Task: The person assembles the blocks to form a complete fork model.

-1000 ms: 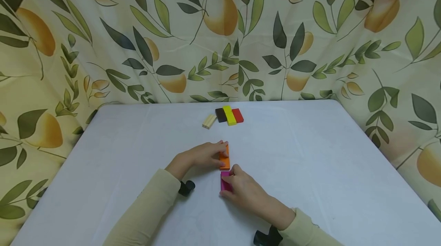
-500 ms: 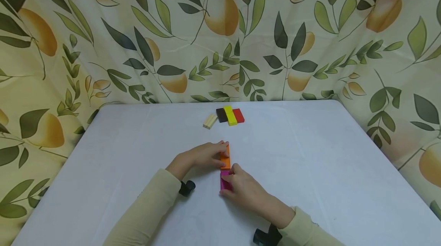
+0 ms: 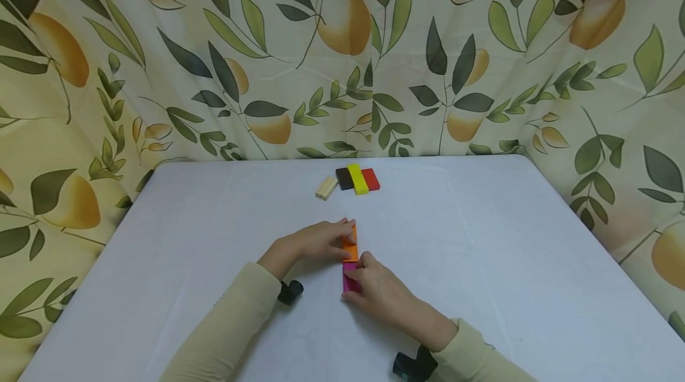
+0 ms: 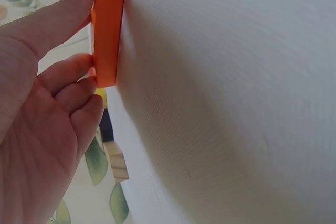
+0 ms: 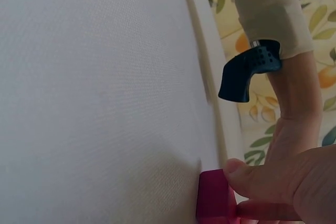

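Note:
An orange block (image 3: 351, 252) lies lengthwise on the white table, mid-way across. My left hand (image 3: 313, 241) holds it from the left, thumb near its close end and fingers toward the far end. In the left wrist view the thumb and fingertips meet the top edge of the orange block (image 4: 107, 35). A magenta block (image 3: 350, 267) lies in line with it on the near side, its end right against the orange one. My right hand (image 3: 386, 293) pinches this block from the right and covers part of it. The right wrist view shows the thumb on the magenta block (image 5: 212, 198).
Beyond the hands, a pale wooden block (image 3: 326, 188) lies beside a black block (image 3: 344, 179), a yellow block (image 3: 358, 179) and a red block (image 3: 370, 179). The white table (image 3: 225, 203) ends at a leaf-and-fruit patterned curtain (image 3: 342, 96).
The right hand has pushed the magenta block slightly away from me, and the thin gap between it and the orange block has closed. The left hand has stayed in place.

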`<state>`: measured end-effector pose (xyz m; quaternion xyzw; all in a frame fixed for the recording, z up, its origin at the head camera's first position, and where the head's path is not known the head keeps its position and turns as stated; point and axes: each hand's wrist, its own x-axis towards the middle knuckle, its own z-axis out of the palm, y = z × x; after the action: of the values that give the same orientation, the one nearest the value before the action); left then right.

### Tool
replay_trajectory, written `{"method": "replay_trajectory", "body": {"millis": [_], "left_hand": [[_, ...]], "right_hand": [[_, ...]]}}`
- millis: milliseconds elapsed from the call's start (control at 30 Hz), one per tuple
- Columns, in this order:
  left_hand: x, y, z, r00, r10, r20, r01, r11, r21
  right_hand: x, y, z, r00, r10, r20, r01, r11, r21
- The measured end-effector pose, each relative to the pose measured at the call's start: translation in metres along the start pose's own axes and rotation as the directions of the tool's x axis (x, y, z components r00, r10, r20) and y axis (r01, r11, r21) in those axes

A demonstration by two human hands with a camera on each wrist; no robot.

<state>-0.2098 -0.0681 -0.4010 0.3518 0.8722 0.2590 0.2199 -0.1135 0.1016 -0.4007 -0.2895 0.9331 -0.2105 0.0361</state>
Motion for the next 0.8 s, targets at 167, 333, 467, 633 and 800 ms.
{"method": "replay_trajectory", "body": {"millis": [167, 333, 467, 633, 800], "left_hand": [[0.0003, 0.0, -0.0004, 1.0, 0.004, 0.003, -0.004, 1.0, 0.007], [0.0009, 0.0003, -0.0009, 1.0, -0.011, 0.007, 0.011, 1.0, 0.01], [0.0006, 0.0011, -0.0013, 1.0, -0.022, 0.009, 0.022, 1.0, 0.008], [0.0002, 0.0023, -0.0016, 1.0, -0.028, 0.011, 0.028, 1.0, 0.008], [-0.0004, 0.0029, -0.0009, 1.0, -0.02, 0.002, 0.02, 0.999, 0.044]], "right_hand": [[0.001, 0.0005, 0.0001, 1.0, 0.004, -0.002, -0.004, 1.0, -0.008], [0.0024, 0.0012, 0.0007, 1.0, 0.011, -0.007, -0.011, 1.0, -0.007], [0.003, 0.0018, 0.001, 1.0, 0.016, -0.011, -0.016, 1.0, -0.003], [0.0037, 0.0028, 0.0015, 1.0, 0.017, -0.01, -0.017, 1.0, -0.003], [0.004, 0.0029, 0.0004, 1.0, 0.022, -0.014, -0.022, 1.0, 0.0]]}}
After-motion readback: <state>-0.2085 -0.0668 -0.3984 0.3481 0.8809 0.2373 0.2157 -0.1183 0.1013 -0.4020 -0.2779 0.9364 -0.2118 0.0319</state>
